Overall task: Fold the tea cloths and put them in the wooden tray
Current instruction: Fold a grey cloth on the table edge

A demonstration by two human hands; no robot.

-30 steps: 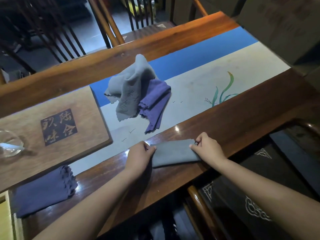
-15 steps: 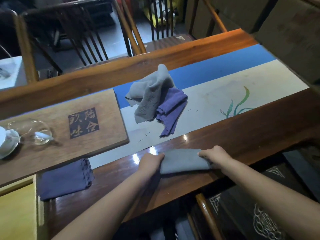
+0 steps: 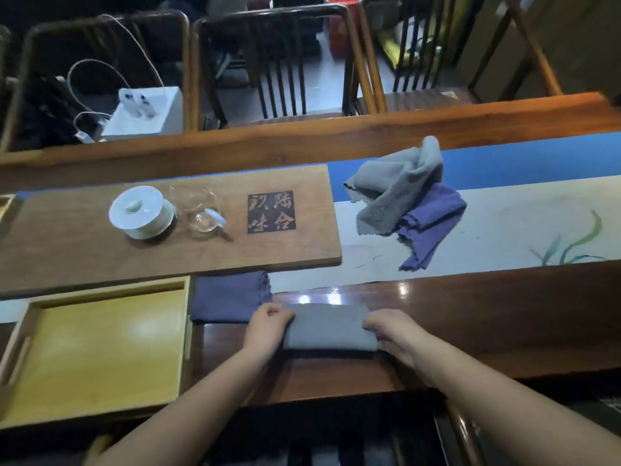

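A folded grey tea cloth (image 3: 327,326) lies on the dark wooden table edge in front of me. My left hand (image 3: 267,326) grips its left end and my right hand (image 3: 391,332) grips its right end. A folded purple cloth (image 3: 228,299) lies flat just left of it, touching the light wooden tray (image 3: 97,351), which is empty at the lower left. Farther back on the runner sit a crumpled grey cloth (image 3: 400,190) and a crumpled purple cloth (image 3: 428,220), overlapping each other.
A brown wooden board (image 3: 168,237) behind the tray carries a white lidded cup (image 3: 141,211) and a glass pitcher (image 3: 200,211). A blue and cream runner (image 3: 504,223) covers the table's middle. Chairs (image 3: 279,62) stand beyond the far edge.
The view has swung left, bringing the tray, the cup and the pitcher into sight. Both hands stay on the ends of the grey cloth, which now sits nearer the folded purple cloth.
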